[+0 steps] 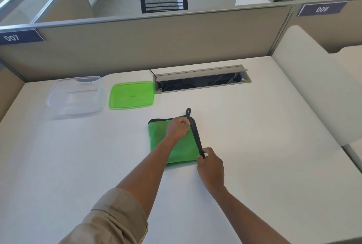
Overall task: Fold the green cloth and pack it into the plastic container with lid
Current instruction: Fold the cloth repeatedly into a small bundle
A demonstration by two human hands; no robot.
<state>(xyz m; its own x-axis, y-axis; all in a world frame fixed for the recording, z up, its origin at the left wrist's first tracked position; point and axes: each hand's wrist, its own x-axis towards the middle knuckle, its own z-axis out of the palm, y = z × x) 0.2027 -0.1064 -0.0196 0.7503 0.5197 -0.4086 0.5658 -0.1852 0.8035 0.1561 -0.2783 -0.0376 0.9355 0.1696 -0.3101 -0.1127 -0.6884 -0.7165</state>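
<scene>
A green cloth [156,136] with black trim lies folded on the white desk, a black loop sticking out at its far right corner. My left hand [179,127] pinches the far right corner of the cloth by the black edge. My right hand [210,162] pinches the near right corner of the same black edge. The clear plastic container [76,95] stands open at the far left of the desk. Its green lid [132,95] lies flat just to the right of it, apart from both hands.
An open cable tray [201,80] is set into the desk behind the cloth. A beige partition [156,44] closes the far side, with labels 007 and 008. A white side panel [313,87] rises on the right.
</scene>
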